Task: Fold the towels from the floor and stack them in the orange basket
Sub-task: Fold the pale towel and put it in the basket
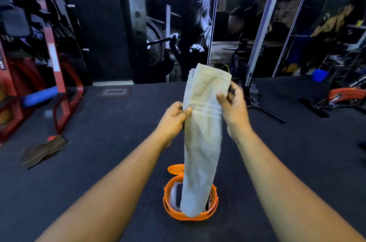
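Below, the long pale terry towel [202,138], folded into a narrow strip, hangs in front of the round orange plastic basket [168,200] on the dark rubber floor [111,142], hiding most of what lies inside it. The left hand [174,116] pinches the towel's left edge, thumb on the front. The right hand [233,107], slightly blurred, curls around the right edge. A dark brown cloth [43,151] lies crumpled to the left.

Left hand [175,115] pinching; right hand [232,101] gripping.
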Available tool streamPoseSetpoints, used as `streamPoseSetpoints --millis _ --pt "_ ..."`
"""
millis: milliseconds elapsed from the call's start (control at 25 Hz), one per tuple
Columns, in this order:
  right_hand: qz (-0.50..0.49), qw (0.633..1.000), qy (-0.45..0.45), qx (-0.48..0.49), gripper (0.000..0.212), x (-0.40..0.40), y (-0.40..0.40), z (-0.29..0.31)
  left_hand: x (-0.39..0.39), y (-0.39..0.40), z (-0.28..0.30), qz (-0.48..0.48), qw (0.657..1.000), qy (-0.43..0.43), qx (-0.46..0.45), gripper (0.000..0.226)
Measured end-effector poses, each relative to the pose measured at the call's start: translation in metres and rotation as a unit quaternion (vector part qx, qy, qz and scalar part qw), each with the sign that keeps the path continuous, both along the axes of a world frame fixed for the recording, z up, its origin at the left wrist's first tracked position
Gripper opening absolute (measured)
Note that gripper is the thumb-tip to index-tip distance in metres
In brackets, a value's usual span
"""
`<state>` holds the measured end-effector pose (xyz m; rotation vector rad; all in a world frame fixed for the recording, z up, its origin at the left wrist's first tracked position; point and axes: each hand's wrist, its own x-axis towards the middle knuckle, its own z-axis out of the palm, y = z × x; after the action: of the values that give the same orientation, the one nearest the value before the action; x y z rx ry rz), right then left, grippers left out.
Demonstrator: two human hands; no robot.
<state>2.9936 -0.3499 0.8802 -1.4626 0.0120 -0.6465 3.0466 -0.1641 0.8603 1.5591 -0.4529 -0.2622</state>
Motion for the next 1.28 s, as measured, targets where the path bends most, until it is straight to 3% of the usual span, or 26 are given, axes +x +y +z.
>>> streamPoseSetpoints --millis 80,120,200,280,400,520,640,720,840,960,1040,1160,1280 --pt "0.064 0.993 0.096 -0.03 0.105 -0.031 0.012 -0.052 0.001 -0.005 0.01 -0.003 1.0 0.013 -0.02 0.021" --pt "0.101 0.983 0.146 -0.036 0.106 -0.049 0.021 -0.073 0.004 -0.006 0.016 0.002 0.999 0.026 -0.039 0.022" --pt "0.156 0.967 0.202 0.017 0.079 -0.069 0.032 -0.103 0.012 -0.004 0.022 0.01 0.996 0.056 -0.074 0.027" --pt "0.123 0.968 0.21 0.064 0.048 -0.066 0.032 -0.114 0.012 0.003 0.009 -0.037 0.991 0.093 -0.087 0.046" --pt "0.101 0.971 0.174 0.127 0.031 -0.051 0.029 -0.092 -0.018 0.025 -0.055 -0.112 0.978 0.178 -0.009 0.079" --pt "0.133 0.954 0.201 0.177 0.03 -0.037 0.03 -0.076 -0.053 0.033 -0.103 -0.17 0.96 0.214 0.06 0.066" --pt "0.157 0.929 0.222 0.25 0.035 -0.036 0.021 -0.076 -0.057 0.022 -0.102 -0.135 0.968 0.211 0.002 0.044" --pt "0.185 0.925 0.262 0.204 0.039 -0.047 0.009 -0.088 -0.05 0.013 -0.088 -0.081 0.975 0.203 -0.034 0.034" --pt "0.24 0.902 0.353 0.066 0.032 -0.072 0.006 -0.113 -0.035 0.003 -0.074 -0.061 0.972 0.224 -0.026 0.035" --pt "0.184 0.942 0.275 0.061 0.017 -0.072 0.012 -0.12 -0.021 0.007 -0.075 -0.108 0.96 0.256 -0.03 0.033" --pt "0.138 0.962 0.231 0.048 0.023 -0.063 0.011 -0.119 -0.017 0.015 -0.086 -0.139 0.961 0.239 -0.001 0.039" --pt "0.12 0.969 0.216 0.019 0.025 -0.052 0.017 -0.121 -0.007 0.021 -0.083 -0.053 0.971 0.224 0.062 0.031" --pt "0.076 0.978 0.193 0.032 0.021 -0.041 0.033 -0.116 0.011 0.021 -0.07 0.0 0.968 0.25 0.019 0.032"
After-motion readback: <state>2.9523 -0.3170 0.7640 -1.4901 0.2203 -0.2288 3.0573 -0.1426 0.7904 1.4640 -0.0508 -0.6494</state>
